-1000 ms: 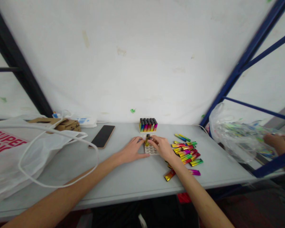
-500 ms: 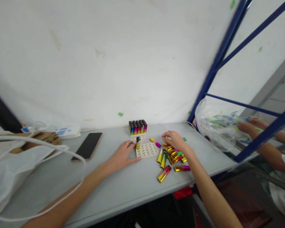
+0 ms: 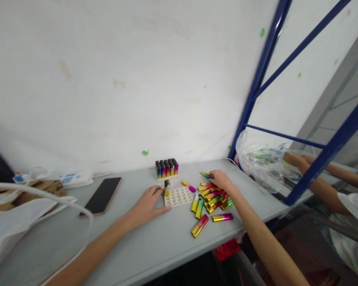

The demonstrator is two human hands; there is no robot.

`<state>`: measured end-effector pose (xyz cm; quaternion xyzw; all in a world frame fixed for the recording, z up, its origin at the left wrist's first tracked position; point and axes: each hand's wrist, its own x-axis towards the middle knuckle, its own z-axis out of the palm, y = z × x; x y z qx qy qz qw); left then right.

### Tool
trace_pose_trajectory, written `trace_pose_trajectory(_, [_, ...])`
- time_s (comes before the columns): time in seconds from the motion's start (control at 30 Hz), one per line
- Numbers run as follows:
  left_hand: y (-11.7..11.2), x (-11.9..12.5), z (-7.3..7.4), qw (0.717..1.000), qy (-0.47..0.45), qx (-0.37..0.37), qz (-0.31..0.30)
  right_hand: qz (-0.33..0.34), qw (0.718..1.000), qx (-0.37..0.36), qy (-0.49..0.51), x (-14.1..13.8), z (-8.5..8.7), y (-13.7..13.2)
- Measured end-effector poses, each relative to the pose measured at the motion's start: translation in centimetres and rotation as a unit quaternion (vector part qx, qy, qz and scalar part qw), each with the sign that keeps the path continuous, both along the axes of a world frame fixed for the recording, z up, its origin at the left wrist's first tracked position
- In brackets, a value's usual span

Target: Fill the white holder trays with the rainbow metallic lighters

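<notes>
My left hand (image 3: 149, 203) rests at the left end of a white tray (image 3: 179, 198) with rows of round holes, its thumb and fingers spread about the corner. One black-topped lighter (image 3: 167, 188) stands upright in that tray, close to my fingertips. My right hand (image 3: 222, 180) is closed at the far side of a loose pile of shiny lighters (image 3: 213, 197). A yellow and blue lighter (image 3: 205, 174) sticks out to the left from its fingertips, which partly hide it. Behind the white tray, a filled block of upright lighters (image 3: 167, 169) stands near the wall.
A phone (image 3: 103, 195) lies to the left, with cardboard (image 3: 47, 190), a white bag (image 3: 6, 226) and a white cable (image 3: 91, 228) nearby. Blue metal posts (image 3: 250, 99) rise at the right. Beyond them, another person's hands (image 3: 298, 159) are over a clear plastic bag (image 3: 250, 159).
My right hand has lowered from above the pile, and its fingers have closed around a yellow and blue lighter. My left hand stays by the tray. The whole view has shifted slightly.
</notes>
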<state>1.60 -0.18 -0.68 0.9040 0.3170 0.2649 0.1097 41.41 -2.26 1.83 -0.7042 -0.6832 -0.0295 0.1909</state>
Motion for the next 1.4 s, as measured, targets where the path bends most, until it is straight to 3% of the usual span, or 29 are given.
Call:
trace_pose_trajectory(0.13, [0.0, 0.0, 0.0, 1.000, -0.001, -0.003, -0.003, 0.027, 0.997, 0.030, 0.061, -0.9, 0.6, 0.1])
trace_pose_trajectory(0.23, [0.0, 0.0, -0.1, 1.000, 0.005, -0.008, -0.004, 0.059, 0.969, 0.090, 0.222, -2.2, 1.4, 0.1])
trace_pose_trajectory(0.37, [0.1, 0.1, -0.2, 1.000, -0.003, 0.000, -0.004, 0.086, 0.871, 0.107, 0.471, -5.2, 2.3, -0.2])
trace_pose_trajectory(0.53, [0.2, 0.2, -0.5, 1.000, 0.002, -0.003, -0.006, 0.108, 0.749, 0.101, 0.646, -9.7, 3.8, -1.2])
trace_pose_trajectory(0.6, [0.2, 0.2, -0.6, 1.000, 0.001, -0.004, -0.007, 0.133, 0.718, 0.073, 0.680, -11.4, 4.4, -1.6])
trace_pose_trajectory(0.67, [0.1, 0.2, -0.5, 1.000, -0.004, -0.004, -0.010, 0.161, 0.704, 0.041, 0.690, -13.2, 4.7, -1.9])
trace_pose_trajectory(0.8, [-0.1, 0.2, -0.1, 1.000, -0.008, -0.006, -0.011, 0.179, 0.723, -0.006, 0.667, -16.5, 3.9, -1.9])
trace_pose_trajectory(0.9, [-0.4, 0.3, 0.2, 1.000, -0.003, -0.012, -0.009, 0.142, 0.781, 0.000, 0.608, -18.1, 2.3, -1.6])
trace_pose_trajectory(1.0, [-0.5, 0.3, 0.3, 1.000, 0.003, -0.014, -0.005, 0.111, 0.853, 0.050, 0.508, -18.8, 0.9, -1.3])
trace_pose_trajectory(1.07, [-0.5, 0.3, 0.3, 1.000, 0.005, -0.011, -0.006, 0.105, 0.881, 0.076, 0.456, -18.7, 0.4, -1.1])
trace_pose_trajectory(1.4, [-0.6, 0.5, 0.2, 0.999, -0.011, -0.031, 0.004, 0.112, 0.904, 0.059, 0.409, -18.6, 0.2, -1.6])
